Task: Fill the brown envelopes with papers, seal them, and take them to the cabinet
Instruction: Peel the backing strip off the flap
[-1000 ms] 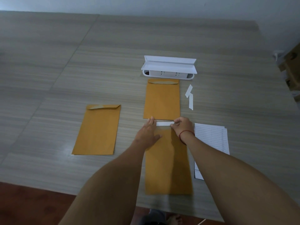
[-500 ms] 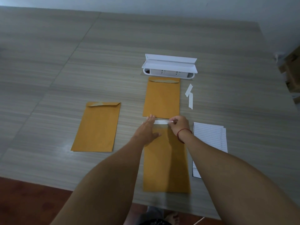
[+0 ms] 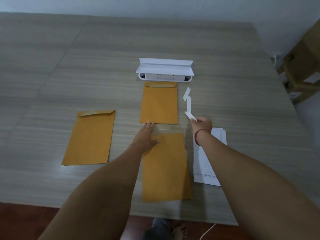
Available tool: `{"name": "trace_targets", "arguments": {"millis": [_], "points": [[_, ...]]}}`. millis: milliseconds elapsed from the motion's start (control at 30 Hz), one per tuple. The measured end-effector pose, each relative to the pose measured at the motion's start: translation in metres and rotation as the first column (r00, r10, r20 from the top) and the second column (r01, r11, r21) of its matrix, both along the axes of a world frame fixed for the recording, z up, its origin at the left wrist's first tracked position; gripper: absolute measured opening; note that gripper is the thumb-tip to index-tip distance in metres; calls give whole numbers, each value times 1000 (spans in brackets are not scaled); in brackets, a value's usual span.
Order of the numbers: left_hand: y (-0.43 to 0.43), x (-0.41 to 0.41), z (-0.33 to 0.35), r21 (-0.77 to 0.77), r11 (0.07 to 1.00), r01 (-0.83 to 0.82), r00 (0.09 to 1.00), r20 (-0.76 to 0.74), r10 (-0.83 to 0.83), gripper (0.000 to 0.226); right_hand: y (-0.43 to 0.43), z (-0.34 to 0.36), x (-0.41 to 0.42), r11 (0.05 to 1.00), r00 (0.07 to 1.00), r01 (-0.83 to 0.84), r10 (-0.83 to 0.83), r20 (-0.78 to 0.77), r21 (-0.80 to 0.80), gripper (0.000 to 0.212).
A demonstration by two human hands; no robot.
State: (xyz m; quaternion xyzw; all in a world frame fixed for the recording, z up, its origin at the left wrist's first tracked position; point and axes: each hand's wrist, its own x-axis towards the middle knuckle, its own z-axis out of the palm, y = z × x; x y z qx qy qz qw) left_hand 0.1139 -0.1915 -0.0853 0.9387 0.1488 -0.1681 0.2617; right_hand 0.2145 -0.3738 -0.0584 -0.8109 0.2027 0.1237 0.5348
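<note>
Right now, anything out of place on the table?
Only litter: two white strips lie askew right of the far envelope, and the right hand pinches a third strip. The left envelope's flap sits slightly lifted.

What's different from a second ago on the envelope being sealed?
The right hand, pinching the white strip, has peeled it off the flap of the near envelope and carried it right, toward the two loose strips. The flap's glossy band now lies bare. The left hand still presses on the near envelope. The other two envelopes, the papers and the white box have not moved.
</note>
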Motion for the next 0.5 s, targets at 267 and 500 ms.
{"name": "trace_targets", "arguments": {"millis": [267,500], "points": [[-9,-1,7,181,983,-5,994,108,-15,82,4,-5,-16,960,970,-212,229,79,-186,28],[-30,-19,12,238,971,2,978,201,-51,52,4,-1,-48,697,755,-588,655,32,-411,47]]}}
